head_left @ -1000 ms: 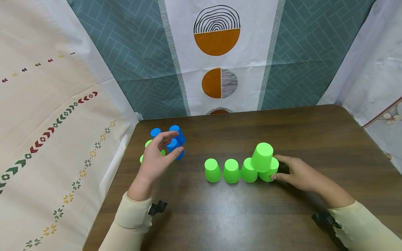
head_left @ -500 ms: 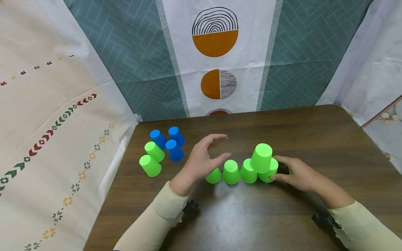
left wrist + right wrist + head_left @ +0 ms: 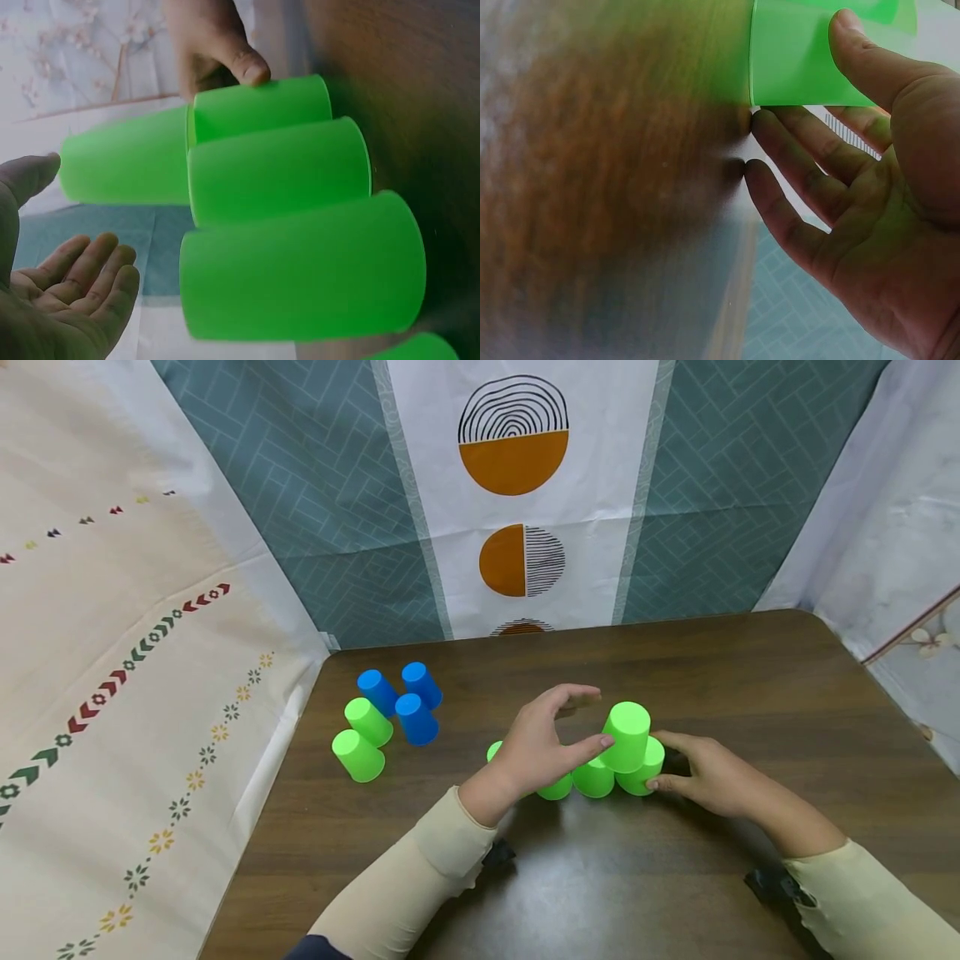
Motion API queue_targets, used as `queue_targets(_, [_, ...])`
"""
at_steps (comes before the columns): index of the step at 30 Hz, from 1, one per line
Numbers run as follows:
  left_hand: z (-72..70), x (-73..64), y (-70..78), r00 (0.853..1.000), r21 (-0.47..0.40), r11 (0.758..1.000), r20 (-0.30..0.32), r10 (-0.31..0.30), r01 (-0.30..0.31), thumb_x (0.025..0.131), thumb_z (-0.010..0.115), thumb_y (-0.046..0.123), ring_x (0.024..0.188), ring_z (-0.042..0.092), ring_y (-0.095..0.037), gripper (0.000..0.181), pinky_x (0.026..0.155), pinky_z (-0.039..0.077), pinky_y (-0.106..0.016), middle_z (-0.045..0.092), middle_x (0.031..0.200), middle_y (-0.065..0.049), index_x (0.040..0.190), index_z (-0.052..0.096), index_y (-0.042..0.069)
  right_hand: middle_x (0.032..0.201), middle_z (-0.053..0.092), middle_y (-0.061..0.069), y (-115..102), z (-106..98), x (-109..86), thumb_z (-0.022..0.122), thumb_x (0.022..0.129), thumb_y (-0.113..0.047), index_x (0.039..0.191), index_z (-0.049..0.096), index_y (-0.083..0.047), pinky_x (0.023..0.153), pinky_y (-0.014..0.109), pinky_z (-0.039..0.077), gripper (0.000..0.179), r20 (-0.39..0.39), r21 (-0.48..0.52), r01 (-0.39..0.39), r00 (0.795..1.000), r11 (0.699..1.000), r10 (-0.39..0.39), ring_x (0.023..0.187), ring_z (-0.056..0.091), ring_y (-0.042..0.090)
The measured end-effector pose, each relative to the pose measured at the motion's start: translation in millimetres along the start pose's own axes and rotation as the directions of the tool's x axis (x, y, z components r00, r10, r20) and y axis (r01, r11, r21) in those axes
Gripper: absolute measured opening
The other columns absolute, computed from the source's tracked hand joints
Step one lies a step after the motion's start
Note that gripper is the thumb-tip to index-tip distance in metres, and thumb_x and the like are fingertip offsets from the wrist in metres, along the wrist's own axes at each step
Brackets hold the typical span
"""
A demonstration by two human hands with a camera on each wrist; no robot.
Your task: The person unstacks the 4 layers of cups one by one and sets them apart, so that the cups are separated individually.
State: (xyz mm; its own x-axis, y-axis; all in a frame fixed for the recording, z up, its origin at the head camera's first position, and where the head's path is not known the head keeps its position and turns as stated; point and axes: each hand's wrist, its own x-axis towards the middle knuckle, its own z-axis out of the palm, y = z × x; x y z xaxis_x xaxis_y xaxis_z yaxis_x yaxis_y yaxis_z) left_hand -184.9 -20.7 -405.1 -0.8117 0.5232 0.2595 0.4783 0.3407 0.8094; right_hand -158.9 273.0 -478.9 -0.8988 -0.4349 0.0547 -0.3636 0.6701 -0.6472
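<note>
A row of upside-down green cups [image 3: 594, 781] stands on the table. One more green cup [image 3: 628, 735] is stacked upside down across the two rightmost. With its thumb in front, my right hand [image 3: 712, 774] holds the rightmost bottom cup [image 3: 642, 774] from the side; the right wrist view shows the thumb [image 3: 862, 49] over that cup's wall. My left hand [image 3: 534, 750], fingers spread, is beside the stacked cup and partly covers the left cups of the row. In the left wrist view its thumb is close to the stacked cup's [image 3: 127, 159] base; contact is unclear.
At the table's left, three blue cups [image 3: 417, 720] and two green cups [image 3: 360, 757] stand grouped. The dark wooden table [image 3: 300, 860] meets patterned cloth [image 3: 360, 568] at its far edge and a light cloth [image 3: 150, 735] on the left.
My left hand has moved right, from the grouped cups at the left, over the row to the stacked cup. My right hand has stayed at the rightmost cup.
</note>
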Motion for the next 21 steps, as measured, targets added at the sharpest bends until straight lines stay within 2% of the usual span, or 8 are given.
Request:
queue_targets(6, [14.4,7.8,6.2,1.000,0.039,0.999,0.016,-0.006,0.006,0.086,0.089,0.034,0.128,0.059,-0.013,0.068,0.107,0.050,-0.032,0.061,0.141,0.012,0.144,0.059,0.018,0.134,0.068,0.005,0.1,-0.5,0.4,0.083,0.091,-0.037,0.143,0.060,-0.007,0.103,0.065,0.049,0.065,0.005,0.009,0.000,1.000,1.000,0.000,0.128,0.062,0.037])
queue_targets(13, [23.9,11.1,5.4,1.000,0.094,0.996,0.019,-0.008,0.007,0.084,0.091,0.038,0.122,0.061,-0.009,0.070,0.102,0.052,-0.028,0.063,0.136,0.010,0.142,0.060,0.016,0.134,0.068,0.006,-0.2,0.1,0.7,0.083,0.091,-0.039,0.144,0.059,-0.006,0.102,0.066,0.049,0.067,0.010,0.012,0.003,1.000,1.000,-0.003,0.128,0.062,0.038])
queue_targets(21, [30.3,14.3,6.6,0.999,0.031,0.999,0.033,0.007,-0.008,0.085,0.090,0.028,0.112,0.061,0.000,0.057,0.097,0.052,-0.017,0.067,0.124,0.008,0.133,0.064,0.013,0.134,0.068,0.005,-0.3,-2.0,0.2,0.082,0.091,-0.041,0.143,0.060,-0.007,0.102,0.066,0.049,0.066,0.013,0.005,-0.006,1.000,1.000,0.006,0.127,0.062,0.037])
